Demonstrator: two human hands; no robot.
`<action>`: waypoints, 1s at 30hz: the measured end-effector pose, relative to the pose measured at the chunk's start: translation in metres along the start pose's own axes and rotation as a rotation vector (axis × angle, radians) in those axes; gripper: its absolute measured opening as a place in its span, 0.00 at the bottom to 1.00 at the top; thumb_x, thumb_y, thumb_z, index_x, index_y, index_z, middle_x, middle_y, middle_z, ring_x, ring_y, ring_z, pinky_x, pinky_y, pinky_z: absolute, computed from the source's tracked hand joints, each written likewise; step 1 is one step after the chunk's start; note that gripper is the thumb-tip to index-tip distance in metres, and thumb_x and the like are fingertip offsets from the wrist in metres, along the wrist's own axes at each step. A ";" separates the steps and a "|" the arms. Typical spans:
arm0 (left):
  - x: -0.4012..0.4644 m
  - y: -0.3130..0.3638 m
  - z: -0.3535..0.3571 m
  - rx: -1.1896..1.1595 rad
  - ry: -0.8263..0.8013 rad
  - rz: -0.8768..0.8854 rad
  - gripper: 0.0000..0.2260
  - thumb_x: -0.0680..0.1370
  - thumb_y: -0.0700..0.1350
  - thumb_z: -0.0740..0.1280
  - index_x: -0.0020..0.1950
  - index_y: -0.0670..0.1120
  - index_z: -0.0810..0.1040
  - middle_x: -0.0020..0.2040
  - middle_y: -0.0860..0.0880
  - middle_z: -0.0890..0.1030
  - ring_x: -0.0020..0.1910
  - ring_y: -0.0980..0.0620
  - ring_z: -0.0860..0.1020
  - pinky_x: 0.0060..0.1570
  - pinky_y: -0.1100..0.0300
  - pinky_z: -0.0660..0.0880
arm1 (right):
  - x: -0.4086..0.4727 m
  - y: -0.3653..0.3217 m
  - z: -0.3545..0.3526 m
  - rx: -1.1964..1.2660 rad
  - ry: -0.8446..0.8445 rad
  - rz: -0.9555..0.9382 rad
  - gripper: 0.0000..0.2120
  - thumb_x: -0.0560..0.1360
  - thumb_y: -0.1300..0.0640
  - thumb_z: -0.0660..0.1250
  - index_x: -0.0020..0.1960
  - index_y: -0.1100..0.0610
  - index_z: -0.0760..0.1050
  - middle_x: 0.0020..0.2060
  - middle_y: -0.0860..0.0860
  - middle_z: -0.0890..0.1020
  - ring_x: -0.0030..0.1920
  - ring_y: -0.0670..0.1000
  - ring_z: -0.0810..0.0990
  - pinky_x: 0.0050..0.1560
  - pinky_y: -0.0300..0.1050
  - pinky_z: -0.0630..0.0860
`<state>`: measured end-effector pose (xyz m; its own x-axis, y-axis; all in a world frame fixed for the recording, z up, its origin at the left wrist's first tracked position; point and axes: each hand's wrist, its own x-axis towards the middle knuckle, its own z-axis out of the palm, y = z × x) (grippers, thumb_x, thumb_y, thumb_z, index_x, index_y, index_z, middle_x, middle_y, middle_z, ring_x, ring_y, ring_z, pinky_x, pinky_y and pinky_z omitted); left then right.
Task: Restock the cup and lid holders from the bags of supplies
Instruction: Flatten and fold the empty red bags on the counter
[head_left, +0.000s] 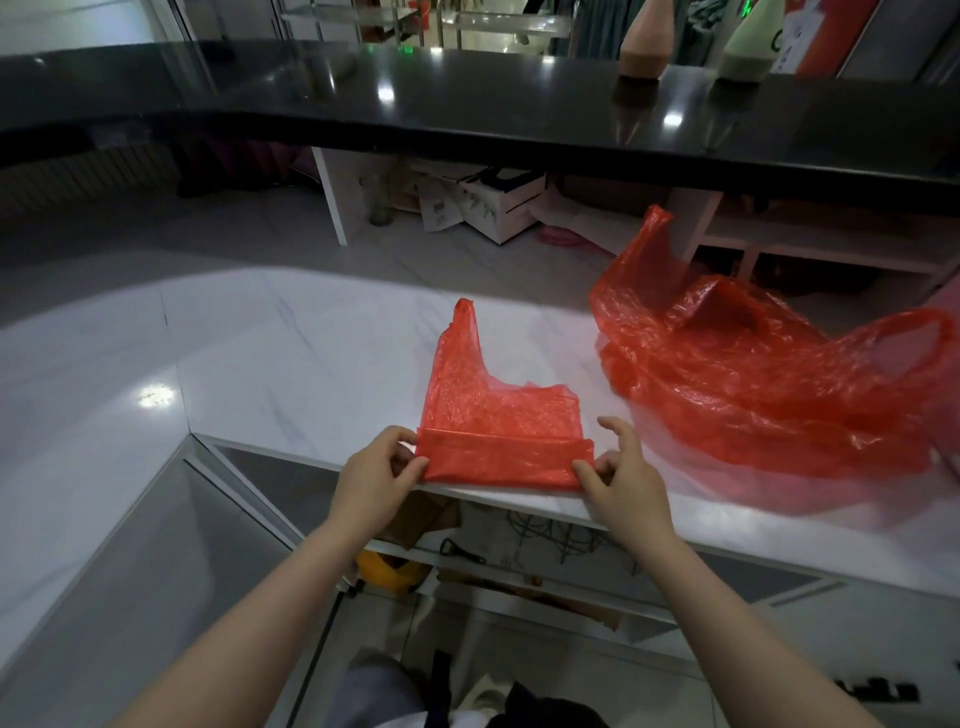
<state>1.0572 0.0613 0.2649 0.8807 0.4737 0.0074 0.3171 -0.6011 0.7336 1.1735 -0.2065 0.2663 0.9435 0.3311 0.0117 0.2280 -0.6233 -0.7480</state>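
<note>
Both hands, left hand (375, 464) and right hand (621, 474), pinch the folded strip of a thin, crinkly red bag (498, 415) at the near edge of the smooth marble counter (260, 364). Another red bag (753, 374) lies crumpled toward the right edge.

There is only one view, from a wide-angle camera on the person's head. It looks forward and down over the near edge of the white marble worktop (291, 364), so both forearms come in from the bottom of the picture and the left hand (376, 470) and the right hand (621, 475) sit close, just below the middle. Further ahead the view reaches a black counter (467, 104) across the top. The wide lens bends straight edges near the borders.
</note>
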 end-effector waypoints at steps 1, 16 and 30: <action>0.000 0.001 0.001 -0.006 -0.005 -0.014 0.14 0.76 0.49 0.69 0.58 0.58 0.69 0.39 0.57 0.80 0.38 0.61 0.78 0.37 0.66 0.75 | 0.000 0.000 0.002 -0.078 -0.005 -0.027 0.18 0.76 0.51 0.66 0.62 0.45 0.63 0.29 0.46 0.76 0.32 0.46 0.75 0.29 0.41 0.69; -0.015 -0.017 -0.004 0.536 -0.061 0.265 0.27 0.70 0.54 0.74 0.68 0.56 0.72 0.65 0.47 0.70 0.59 0.48 0.70 0.58 0.53 0.71 | -0.008 0.007 -0.007 -0.254 -0.178 -0.331 0.16 0.64 0.48 0.79 0.50 0.50 0.82 0.44 0.45 0.70 0.48 0.47 0.66 0.47 0.35 0.64; -0.003 0.001 -0.001 0.115 0.035 0.005 0.25 0.75 0.56 0.68 0.70 0.55 0.65 0.40 0.59 0.77 0.40 0.59 0.77 0.42 0.60 0.77 | -0.001 -0.018 0.015 -0.111 0.064 0.058 0.14 0.77 0.48 0.64 0.59 0.46 0.63 0.28 0.47 0.76 0.32 0.48 0.76 0.33 0.46 0.72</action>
<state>1.0545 0.0600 0.2660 0.8700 0.4917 0.0357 0.3531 -0.6720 0.6510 1.1652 -0.1850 0.2702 0.9684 0.2488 0.0160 0.1949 -0.7158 -0.6705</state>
